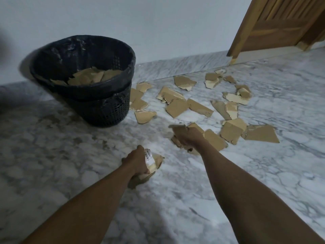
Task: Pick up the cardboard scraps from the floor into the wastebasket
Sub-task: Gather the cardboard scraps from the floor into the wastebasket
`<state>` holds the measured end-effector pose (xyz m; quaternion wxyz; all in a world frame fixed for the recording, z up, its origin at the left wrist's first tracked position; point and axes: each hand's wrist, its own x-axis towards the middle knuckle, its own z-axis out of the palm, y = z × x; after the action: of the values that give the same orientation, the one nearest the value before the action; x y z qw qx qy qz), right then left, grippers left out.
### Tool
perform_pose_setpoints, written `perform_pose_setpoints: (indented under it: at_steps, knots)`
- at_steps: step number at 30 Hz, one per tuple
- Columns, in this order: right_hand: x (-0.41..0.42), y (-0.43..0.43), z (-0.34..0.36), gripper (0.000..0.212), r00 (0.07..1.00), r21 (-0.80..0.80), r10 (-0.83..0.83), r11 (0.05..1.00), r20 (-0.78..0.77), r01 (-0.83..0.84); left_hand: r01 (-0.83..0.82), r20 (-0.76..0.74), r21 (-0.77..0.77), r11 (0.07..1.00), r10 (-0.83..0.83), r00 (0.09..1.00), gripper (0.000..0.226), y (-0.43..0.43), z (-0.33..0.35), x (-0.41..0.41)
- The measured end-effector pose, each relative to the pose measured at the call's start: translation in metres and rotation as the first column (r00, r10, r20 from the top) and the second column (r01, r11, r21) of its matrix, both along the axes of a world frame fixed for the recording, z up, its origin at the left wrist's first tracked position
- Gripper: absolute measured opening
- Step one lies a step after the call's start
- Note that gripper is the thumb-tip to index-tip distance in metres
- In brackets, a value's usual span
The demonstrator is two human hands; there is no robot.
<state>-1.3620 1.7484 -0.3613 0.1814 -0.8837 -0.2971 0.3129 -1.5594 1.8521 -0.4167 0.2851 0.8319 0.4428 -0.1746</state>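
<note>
- Left hand (pixel 136 161) grips a folded cardboard scrap with a white label (pixel 152 163).
- Right hand (pixel 187 137) clutches brown scraps (pixel 177 128) above the marble floor (pixel 70 155).
- Lined wastebasket (pixel 98 110) stands nearby.

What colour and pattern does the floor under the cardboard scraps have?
White marble floor with grey veins; the head view shows it best.

Wastebasket (pixel 98 103) at left on floor (pixel 52 155), scraps inside (pixel 88 77), more scraps (pixel 198 106) to its right, door (pixel 277 25) behind.
</note>
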Motion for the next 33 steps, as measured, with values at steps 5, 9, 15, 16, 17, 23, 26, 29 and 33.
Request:
perform_pose_setpoints:
  at_steps: [5,9,15,16,17,23,26,29,33]
  knots:
    - [0.028,0.017,-0.048,0.076,0.997,-0.238,-0.066,0.968,0.051,0.076,-0.027,0.015,0.018,0.999,0.027,1.000,0.078,-0.004,-0.006,-0.003]
    - [-0.026,0.010,-0.031,0.062,0.965,-0.241,0.192,0.959,0.176,-0.147,-0.124,0.180,-0.179,0.976,0.157,0.971,0.058,0.008,-0.003,-0.020]
    - [-0.057,0.018,-0.039,0.032,0.925,-0.128,0.366,0.927,0.098,-0.353,-0.248,0.247,-0.692,0.678,0.545,0.802,0.026,0.028,0.012,-0.039]
    - [-0.055,0.017,-0.033,0.032,0.939,-0.062,0.341,0.939,0.039,-0.339,-0.250,0.230,-0.725,0.642,0.568,0.790,0.027,0.028,0.014,-0.038]
    - [-0.051,0.015,-0.024,0.033,0.953,0.016,0.302,0.953,-0.015,-0.301,-0.248,0.221,-0.744,0.621,0.578,0.785,0.030,0.027,0.015,-0.036]
    - [0.005,-0.029,-0.011,0.023,0.950,0.131,-0.275,0.947,-0.145,0.294,-0.166,0.248,-0.661,0.732,0.422,0.872,0.056,0.012,0.013,0.020]
    - [-0.002,-0.045,-0.039,0.045,0.951,-0.062,-0.299,0.954,-0.076,0.295,-0.093,0.192,-0.286,0.954,0.152,0.970,0.078,-0.005,0.007,0.063]
    - [-0.020,-0.045,-0.064,0.067,0.936,-0.042,-0.345,0.938,-0.071,0.343,0.010,0.093,-0.036,0.999,-0.006,0.996,0.071,-0.024,-0.002,0.089]
    - [-0.017,-0.036,-0.055,0.050,0.960,0.025,-0.270,0.962,-0.070,0.272,-0.115,0.198,-0.088,0.990,0.130,0.972,0.065,-0.027,-0.011,0.089]
